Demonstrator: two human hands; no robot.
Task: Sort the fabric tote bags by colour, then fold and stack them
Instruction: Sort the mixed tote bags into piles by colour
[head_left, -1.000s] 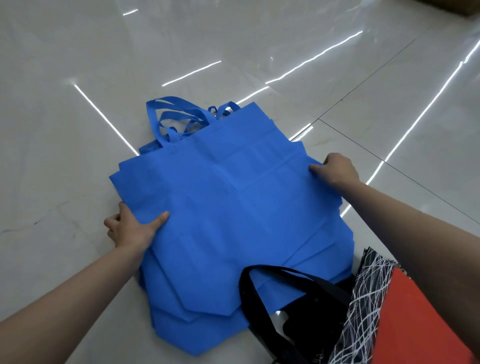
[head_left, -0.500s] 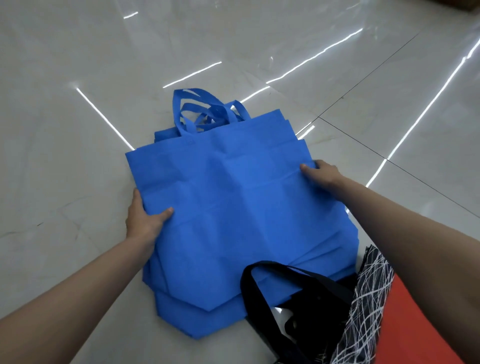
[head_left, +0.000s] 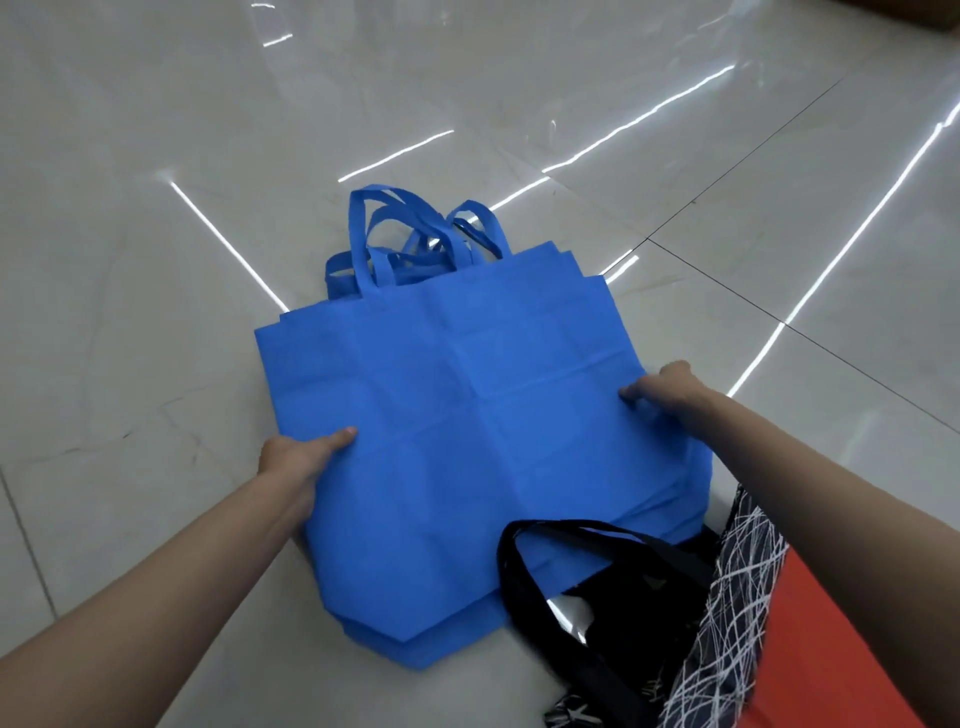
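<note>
Left hand (head_left: 298, 457) and right hand (head_left: 667, 389) grip opposite edges of the blue tote stack (head_left: 467, 441), seemingly squaring it; folding next needs edges aligned.

Glossy pale marble-look tile floor (head_left: 130, 130) w/ dark grout lines (head_left: 748, 300), bright strip-light reflections (head_left: 644, 114) across it

One head cam, wide-angle, looks fwd & down at floor (head_left: 156, 364) from above. Near: blue bags (head_left: 467, 441) fill centre; left hand (head_left: 301, 457) & right hand (head_left: 670, 389) reach in from bottom corners. Lens bends edges.
</note>
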